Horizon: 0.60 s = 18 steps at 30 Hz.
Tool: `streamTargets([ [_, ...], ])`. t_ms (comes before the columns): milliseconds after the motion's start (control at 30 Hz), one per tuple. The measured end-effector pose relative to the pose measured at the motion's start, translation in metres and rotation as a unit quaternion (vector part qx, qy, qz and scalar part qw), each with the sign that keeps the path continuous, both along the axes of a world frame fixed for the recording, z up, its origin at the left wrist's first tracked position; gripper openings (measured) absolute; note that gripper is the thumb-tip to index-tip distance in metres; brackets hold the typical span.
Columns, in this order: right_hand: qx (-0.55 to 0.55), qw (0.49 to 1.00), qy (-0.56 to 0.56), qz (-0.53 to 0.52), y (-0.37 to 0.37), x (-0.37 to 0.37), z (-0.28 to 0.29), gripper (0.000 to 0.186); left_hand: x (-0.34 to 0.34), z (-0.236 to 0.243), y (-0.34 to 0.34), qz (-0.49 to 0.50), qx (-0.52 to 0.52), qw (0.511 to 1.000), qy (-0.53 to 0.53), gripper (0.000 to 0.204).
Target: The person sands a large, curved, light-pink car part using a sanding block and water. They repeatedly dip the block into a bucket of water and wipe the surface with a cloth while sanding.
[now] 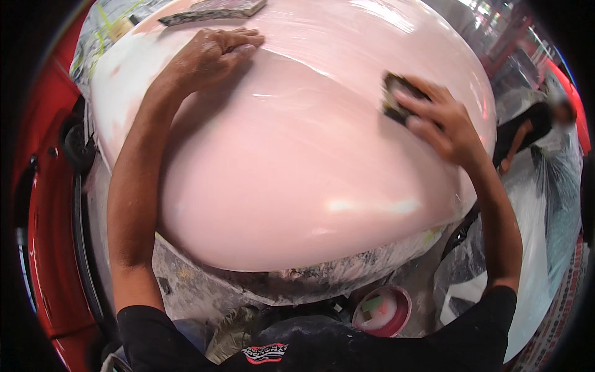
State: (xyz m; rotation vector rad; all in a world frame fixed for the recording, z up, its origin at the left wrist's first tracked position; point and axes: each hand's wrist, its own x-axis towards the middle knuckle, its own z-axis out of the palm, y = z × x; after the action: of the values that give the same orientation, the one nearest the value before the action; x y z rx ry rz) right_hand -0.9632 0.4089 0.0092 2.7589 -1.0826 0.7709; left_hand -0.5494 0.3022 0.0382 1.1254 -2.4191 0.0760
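A large, rounded, pale pink body panel (285, 161) with a wet sheen fills the middle. My right hand (437, 115) grips a dark sanding block (400, 99) with a speckled, yellowish-black face, against the panel's right side. Slight blur covers the block and fingers. My left hand (220, 53) leans on the far left part of the panel, its fingers stretched to the right and nothing visible in them. Just beyond it lies a flat grey slab (214, 11) with a dark mottled edge.
A red bucket (382, 311) with pale liquid and a green piece inside stands below the panel's near edge. At left is a red car (52, 248). Clear plastic sheeting (527, 248) hangs at right, where another person (527, 133) in black stands.
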Motion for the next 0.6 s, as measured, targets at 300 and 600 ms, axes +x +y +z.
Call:
streamTargets([
  [300, -0.025, 0.999, -0.022, 0.02, -0.05, 0.071, 0.005, 0.031, 0.048, -0.001, 0.002, 0.0, -0.023, 0.999, -0.027, 0.036],
  [600, -0.031, 0.999, 0.009, 0.029, -0.104, 0.153, 0.038, 0.037, 0.063, 0.021, 0.016, 0.172, -0.002, 0.983, 0.059, 0.03],
])
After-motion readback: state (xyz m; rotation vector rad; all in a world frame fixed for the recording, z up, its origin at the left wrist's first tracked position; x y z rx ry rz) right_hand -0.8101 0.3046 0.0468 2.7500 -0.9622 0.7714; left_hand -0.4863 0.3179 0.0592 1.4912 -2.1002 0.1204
